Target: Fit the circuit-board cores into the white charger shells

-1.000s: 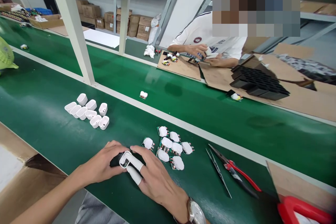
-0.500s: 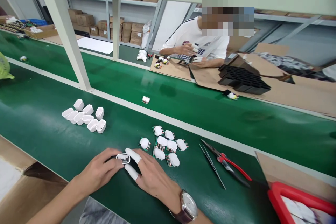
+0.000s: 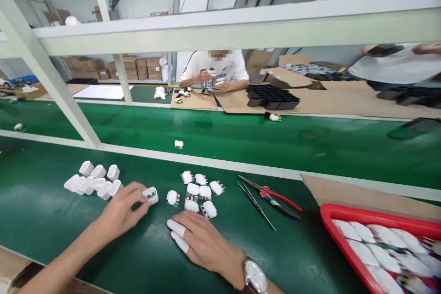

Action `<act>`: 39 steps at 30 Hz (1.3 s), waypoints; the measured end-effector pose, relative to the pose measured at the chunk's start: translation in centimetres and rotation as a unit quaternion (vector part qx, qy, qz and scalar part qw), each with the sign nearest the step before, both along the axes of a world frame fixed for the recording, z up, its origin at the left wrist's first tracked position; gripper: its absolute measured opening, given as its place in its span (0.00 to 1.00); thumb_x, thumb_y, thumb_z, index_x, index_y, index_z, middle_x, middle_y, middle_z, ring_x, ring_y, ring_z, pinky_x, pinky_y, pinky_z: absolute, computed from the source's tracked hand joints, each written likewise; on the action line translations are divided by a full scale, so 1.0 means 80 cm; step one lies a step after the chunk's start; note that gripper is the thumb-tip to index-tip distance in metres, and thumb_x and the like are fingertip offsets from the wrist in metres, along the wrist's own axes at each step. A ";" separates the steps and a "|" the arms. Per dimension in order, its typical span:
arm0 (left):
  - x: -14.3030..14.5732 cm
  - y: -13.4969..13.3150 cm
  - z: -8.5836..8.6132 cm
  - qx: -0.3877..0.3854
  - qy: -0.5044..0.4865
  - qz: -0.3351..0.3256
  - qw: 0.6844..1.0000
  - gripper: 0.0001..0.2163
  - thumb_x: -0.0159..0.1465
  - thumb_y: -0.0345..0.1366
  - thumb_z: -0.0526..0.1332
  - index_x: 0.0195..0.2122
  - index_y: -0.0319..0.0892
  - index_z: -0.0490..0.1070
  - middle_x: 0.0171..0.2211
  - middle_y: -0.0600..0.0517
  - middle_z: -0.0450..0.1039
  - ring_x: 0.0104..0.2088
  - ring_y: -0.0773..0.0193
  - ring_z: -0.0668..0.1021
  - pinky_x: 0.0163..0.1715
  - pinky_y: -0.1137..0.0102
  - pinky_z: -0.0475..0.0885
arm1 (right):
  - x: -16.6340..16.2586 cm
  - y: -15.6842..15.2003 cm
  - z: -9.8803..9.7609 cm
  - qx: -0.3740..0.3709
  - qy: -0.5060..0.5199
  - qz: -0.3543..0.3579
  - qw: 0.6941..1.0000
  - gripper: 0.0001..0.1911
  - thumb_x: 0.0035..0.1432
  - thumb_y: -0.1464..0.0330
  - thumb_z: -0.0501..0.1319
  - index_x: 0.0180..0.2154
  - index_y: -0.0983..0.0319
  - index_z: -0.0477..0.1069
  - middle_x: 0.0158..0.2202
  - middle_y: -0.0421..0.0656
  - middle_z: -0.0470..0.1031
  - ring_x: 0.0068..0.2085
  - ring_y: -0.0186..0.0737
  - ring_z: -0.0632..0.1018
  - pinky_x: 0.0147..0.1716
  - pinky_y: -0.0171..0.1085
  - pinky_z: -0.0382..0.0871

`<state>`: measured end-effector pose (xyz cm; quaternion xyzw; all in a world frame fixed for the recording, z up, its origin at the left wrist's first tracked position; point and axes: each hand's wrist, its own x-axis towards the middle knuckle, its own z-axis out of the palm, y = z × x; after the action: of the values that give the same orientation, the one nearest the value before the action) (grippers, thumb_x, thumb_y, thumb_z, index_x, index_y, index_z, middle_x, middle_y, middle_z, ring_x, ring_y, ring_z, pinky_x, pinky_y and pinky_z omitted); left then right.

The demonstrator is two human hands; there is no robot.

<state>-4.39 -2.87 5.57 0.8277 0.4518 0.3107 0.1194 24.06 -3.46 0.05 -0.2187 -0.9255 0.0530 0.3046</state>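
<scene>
Housing [image 3: 151,196]: white, in the left hand, between white shells [image 3: 86,184] on the left and white-topped circuit boards [image 3: 193,189] on the right.
Left hand [image 3: 123,207]: thumb and fingers pinched on the housing's left side.
Right hand [image 3: 204,241]: fingers extended, slightly parted, nothing visibly held; near the boards.
Handling: probably light, stiff, smooth; best gripped by outer walls, clear of the mouth.
Orientation: mouth seemingly upward; long axis unclear.

Green bench [image 3: 144,257]: white cups [image 3: 98,172], white-topped circuit boards [image 3: 193,189], tweezers [image 3: 257,204] beside pliers [image 3: 265,192], red tray [image 3: 379,218].
</scene>
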 end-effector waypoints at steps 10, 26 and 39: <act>0.039 0.273 0.023 -0.003 0.103 0.173 0.979 0.07 0.61 0.27 0.64 0.26 0.42 0.71 0.32 0.45 0.76 0.36 0.50 0.82 0.41 0.59 0.76 | 0.005 -0.002 -0.018 0.049 -0.064 -0.040 0.996 0.12 0.71 0.70 0.59 0.54 0.63 0.73 0.48 0.46 0.80 0.48 0.44 0.77 0.52 0.42 0.74; 0.169 0.250 -0.017 0.019 0.060 0.013 0.998 0.18 0.69 0.29 0.59 0.60 0.40 0.69 0.54 0.39 0.77 0.53 0.49 0.80 0.58 0.51 0.75 | 0.030 0.031 -0.026 0.095 -0.042 -0.201 0.974 0.15 0.68 0.69 0.63 0.53 0.67 0.76 0.63 0.55 0.73 0.66 0.55 0.70 0.70 0.55 0.61; 0.015 0.054 0.012 -0.092 0.077 0.078 0.990 0.20 0.72 0.49 0.62 0.62 0.49 0.71 0.57 0.45 0.76 0.51 0.54 0.82 0.48 0.62 0.80 | -0.002 0.009 -0.019 0.082 0.009 -0.113 0.990 0.13 0.61 0.79 0.61 0.47 0.65 0.75 0.57 0.54 0.75 0.58 0.55 0.72 0.58 0.55 0.71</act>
<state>-3.21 1.46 6.56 0.7968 0.5494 0.2117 0.1357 23.88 -2.76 -1.46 -0.2957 -0.8933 -0.0558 0.3339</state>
